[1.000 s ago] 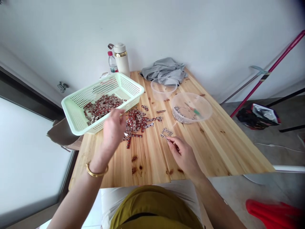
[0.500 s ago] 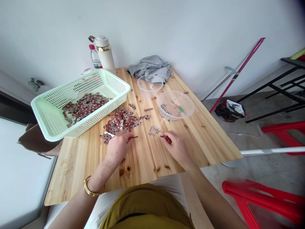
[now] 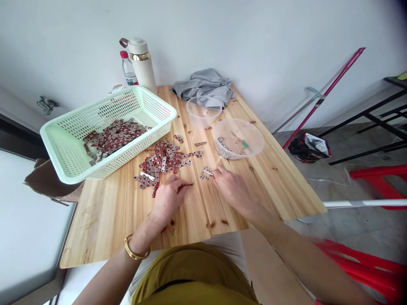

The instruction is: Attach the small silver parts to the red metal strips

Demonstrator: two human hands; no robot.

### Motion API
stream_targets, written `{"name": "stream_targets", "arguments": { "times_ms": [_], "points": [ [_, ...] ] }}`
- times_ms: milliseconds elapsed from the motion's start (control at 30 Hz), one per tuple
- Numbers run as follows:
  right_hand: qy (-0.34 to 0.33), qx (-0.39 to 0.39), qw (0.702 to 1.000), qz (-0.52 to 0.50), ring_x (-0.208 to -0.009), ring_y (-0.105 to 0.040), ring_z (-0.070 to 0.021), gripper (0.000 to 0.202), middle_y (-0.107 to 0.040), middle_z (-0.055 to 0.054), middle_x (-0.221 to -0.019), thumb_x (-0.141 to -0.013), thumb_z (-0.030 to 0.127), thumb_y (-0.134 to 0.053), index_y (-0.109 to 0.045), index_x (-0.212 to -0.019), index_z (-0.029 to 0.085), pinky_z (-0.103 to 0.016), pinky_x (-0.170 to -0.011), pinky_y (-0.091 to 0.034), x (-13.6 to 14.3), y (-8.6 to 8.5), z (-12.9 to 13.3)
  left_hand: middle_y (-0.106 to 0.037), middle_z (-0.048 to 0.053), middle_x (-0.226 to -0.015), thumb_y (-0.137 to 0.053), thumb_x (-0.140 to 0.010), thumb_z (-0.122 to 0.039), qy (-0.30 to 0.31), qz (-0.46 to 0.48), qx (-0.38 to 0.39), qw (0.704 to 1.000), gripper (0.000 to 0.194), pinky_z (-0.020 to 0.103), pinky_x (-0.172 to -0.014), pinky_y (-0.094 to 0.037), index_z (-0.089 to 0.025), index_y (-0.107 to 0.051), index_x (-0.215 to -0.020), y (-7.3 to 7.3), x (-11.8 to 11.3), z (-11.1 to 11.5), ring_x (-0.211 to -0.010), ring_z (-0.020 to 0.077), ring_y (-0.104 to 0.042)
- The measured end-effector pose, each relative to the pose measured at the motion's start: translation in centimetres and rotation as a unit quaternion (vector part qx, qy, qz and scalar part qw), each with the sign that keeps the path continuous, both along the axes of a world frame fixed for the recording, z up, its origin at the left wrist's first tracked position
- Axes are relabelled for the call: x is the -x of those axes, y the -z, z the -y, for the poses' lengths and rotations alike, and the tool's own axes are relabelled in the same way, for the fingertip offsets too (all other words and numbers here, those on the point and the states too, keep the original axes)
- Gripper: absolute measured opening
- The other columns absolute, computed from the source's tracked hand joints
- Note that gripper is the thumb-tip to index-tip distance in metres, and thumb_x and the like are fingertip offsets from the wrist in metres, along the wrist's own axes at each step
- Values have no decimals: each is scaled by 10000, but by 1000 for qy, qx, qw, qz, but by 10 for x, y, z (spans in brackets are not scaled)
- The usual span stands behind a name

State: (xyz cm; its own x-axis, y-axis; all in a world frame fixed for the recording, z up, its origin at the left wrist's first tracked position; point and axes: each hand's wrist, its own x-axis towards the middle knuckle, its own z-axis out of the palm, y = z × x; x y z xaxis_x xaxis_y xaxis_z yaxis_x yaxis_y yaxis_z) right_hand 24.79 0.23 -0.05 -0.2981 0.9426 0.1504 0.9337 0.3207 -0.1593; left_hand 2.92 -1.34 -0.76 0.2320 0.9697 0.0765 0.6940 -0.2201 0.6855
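My left hand (image 3: 168,195) is closed, pinching a thin dark strip (image 3: 190,184) just above the wooden table; most of it is hidden by the fingers. My right hand (image 3: 230,186) is wrapped round a red-handled tool with a thin metal shaft (image 3: 208,172); its exact kind does not show. The shaft's tip is at a small cluster of shiny metal pieces (image 3: 201,175), too small to name. Left of these lies a heap of reddish-brown strips with metal studs (image 3: 163,159), close to my left hand.
A pale green basket (image 3: 108,169) holds more strips. Behind my right hand stand two clear plastic tubs, the nearer tub (image 3: 257,148) with metal pieces and a green-handled tool. A white flask (image 3: 144,72), a bottle (image 3: 129,70) and grey cloth (image 3: 203,84) are at the back.
My left hand has moved right with the strip, toward the metal pieces. My right hand has shifted slightly and turned, bringing the tool's shaft over the cluster. The view has tilted a little.
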Motion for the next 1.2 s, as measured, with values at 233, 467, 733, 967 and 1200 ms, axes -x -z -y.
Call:
{"name": "stream_targets", "arguments": {
  "times_ms": [233, 467, 733, 967, 1200],
  "points": [
    [-52, 34, 997, -36, -625, -542, -156, 154, -618, -33, -708, -824, 140, -563, -591, -681, 190, -282, -564, -353, -1, -9, -12, -681, 27, -855, -615, -843, -187, -26, -36, 18, 999, 94, 267, -727, -481, -201, -704, -817, -3, -3, -5, -793, 162, -629],
    [-129, 46, 966, -221, -736, -561, -143, 176, -591, -21, -797, -902, 168, -491, -600, -767, 194, -264, -689, -422, 26, 5, -5, -695, 24, -912, -616, -852, -212, -26, -56, 53, 997, 157, 279, -758, -495, -258, -748, -924, -9, -5, -10, -828, 176, -647],
    [-134, 29, 974, -179, -773, -582, -154, 214, -608, -37, -837, -937, 182, -457, -630, -812, 192, -273, -713, -444, 31, 15, -9, -677, 28, -916, -610, -870, -256, -20, -79, 40, 996, 206, 272, -791, -500, -315, -746, -1014, -9, -6, -13, -850, 178, -644],
    [-137, -26, 985, -99, -824, -612, -170, 285, -661, -64, -914, -971, 183, -389, -673, -940, 187, -291, -732, -462, 32, 24, -1, -678, 39, -913, -606, -873, -247, -30, -89, 41, 995, 180, 273, -780, -493, -272, -757, -967, -7, -6, -14, -868, 187, -643],
    [-147, -13, 981, -130, -899, -626, -178, 255, -669, -69, -1000, -948, 153, -431, -676, -1010, 185, -302, -780, -479, 33, 26, -5, -672, 37, -905, -592, -882, -257, -30, -92, 40, 995, 181, 272, -769, -488, -270, -757, -958, -5, -6, -13, -865, 188, -641]
  ]
}}
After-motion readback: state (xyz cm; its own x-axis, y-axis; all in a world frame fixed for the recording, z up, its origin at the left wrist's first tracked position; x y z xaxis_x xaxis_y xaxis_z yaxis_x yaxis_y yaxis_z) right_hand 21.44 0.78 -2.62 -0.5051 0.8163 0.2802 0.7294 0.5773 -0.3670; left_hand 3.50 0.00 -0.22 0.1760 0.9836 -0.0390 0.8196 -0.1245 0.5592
